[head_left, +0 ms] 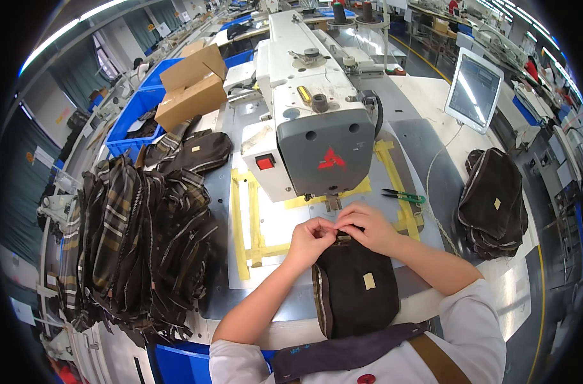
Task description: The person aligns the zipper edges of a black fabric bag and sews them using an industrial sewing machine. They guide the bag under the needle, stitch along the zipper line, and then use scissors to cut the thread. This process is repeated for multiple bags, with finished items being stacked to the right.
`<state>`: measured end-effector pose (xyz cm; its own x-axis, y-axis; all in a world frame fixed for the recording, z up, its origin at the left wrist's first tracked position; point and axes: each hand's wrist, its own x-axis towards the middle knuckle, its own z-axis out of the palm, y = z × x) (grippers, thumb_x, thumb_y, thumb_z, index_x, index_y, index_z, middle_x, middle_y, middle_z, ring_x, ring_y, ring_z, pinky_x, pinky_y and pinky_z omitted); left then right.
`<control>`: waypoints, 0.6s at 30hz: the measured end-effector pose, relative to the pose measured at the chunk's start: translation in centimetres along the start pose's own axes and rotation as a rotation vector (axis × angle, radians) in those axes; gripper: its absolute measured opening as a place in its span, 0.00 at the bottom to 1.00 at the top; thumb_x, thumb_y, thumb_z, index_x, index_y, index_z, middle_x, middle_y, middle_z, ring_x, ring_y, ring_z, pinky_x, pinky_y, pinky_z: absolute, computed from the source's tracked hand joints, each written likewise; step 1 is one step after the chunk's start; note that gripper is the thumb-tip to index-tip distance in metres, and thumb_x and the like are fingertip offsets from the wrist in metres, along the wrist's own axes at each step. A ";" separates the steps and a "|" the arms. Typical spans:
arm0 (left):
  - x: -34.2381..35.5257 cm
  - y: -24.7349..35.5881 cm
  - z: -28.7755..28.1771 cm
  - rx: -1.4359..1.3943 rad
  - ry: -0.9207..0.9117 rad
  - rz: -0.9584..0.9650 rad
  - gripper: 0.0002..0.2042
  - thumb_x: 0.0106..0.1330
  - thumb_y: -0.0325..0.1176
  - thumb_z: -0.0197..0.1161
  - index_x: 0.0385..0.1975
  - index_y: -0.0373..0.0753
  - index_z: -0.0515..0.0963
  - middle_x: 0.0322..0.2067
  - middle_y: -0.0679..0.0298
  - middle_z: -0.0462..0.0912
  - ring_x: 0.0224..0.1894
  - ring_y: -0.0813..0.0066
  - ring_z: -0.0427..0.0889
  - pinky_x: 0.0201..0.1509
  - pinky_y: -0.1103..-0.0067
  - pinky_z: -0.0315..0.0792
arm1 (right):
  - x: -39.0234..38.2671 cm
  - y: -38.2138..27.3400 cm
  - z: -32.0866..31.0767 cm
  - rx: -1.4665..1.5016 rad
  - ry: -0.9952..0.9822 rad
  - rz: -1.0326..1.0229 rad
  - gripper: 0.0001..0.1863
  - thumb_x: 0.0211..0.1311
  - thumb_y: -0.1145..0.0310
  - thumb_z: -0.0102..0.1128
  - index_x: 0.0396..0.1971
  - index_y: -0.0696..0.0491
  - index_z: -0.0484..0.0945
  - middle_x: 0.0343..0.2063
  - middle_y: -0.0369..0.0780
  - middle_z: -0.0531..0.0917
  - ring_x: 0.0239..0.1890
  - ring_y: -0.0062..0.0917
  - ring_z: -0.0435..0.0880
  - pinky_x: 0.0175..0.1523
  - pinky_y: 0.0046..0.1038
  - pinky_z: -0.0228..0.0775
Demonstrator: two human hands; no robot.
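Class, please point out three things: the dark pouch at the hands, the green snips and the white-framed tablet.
Dark pouch (355, 293): head view, on its broad upper face.
Green snips (409, 197): head view, on the handle.
White-framed tablet (475, 89): head view, on the screen.

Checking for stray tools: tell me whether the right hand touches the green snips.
Apart: the head view shows the green snips beyond the right hand, with taped white surface visible between them.

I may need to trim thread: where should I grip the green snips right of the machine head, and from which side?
Probably by the green handle of the snips, coming from the right: they lie with dark tips pointing left and the handle end pointing right.
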<state>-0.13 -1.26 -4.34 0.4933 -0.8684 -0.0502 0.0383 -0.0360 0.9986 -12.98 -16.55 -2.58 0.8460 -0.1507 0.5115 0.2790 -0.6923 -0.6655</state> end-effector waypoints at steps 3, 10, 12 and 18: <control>0.0 0.2 0.1 0.052 0.026 0.007 0.04 0.60 0.20 0.60 0.33 0.33 0.78 0.30 0.68 0.82 0.31 0.88 0.77 0.38 0.88 0.72 | 0.3 -0.1 -0.5 -0.233 -0.010 -0.196 0.08 0.52 0.74 0.65 0.33 0.49 0.81 0.38 0.35 0.80 0.40 0.30 0.79 0.45 0.31 0.72; -0.1 0.2 0.2 0.096 0.148 0.052 0.03 0.58 0.22 0.62 0.29 0.33 0.76 0.25 0.68 0.80 0.27 0.87 0.76 0.33 0.86 0.72 | 0.6 -0.5 -1.2 -0.321 -0.047 -0.413 0.12 0.44 0.74 0.65 0.33 0.50 0.78 0.37 0.34 0.79 0.43 0.31 0.76 0.53 0.35 0.68; -0.4 0.5 0.7 0.084 0.162 0.055 0.03 0.57 0.22 0.63 0.29 0.32 0.76 0.25 0.68 0.81 0.28 0.86 0.77 0.34 0.85 0.73 | 0.3 -0.8 -1.4 -0.307 -0.119 -0.315 0.12 0.45 0.74 0.65 0.32 0.50 0.78 0.36 0.33 0.79 0.44 0.31 0.76 0.56 0.37 0.66; -1.0 0.7 0.9 0.136 0.186 0.089 0.03 0.60 0.21 0.62 0.31 0.33 0.75 0.27 0.69 0.80 0.30 0.87 0.77 0.36 0.87 0.72 | -0.1 -1.6 -1.3 -0.474 -0.080 -0.316 0.10 0.46 0.72 0.66 0.31 0.48 0.79 0.34 0.32 0.79 0.44 0.28 0.75 0.62 0.43 0.61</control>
<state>-1.40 -0.88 -3.62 0.6415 -0.7655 0.0486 -0.1237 -0.0406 0.9915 -14.06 -16.37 -0.84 0.7913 0.1564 0.5912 0.3057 -0.9384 -0.1610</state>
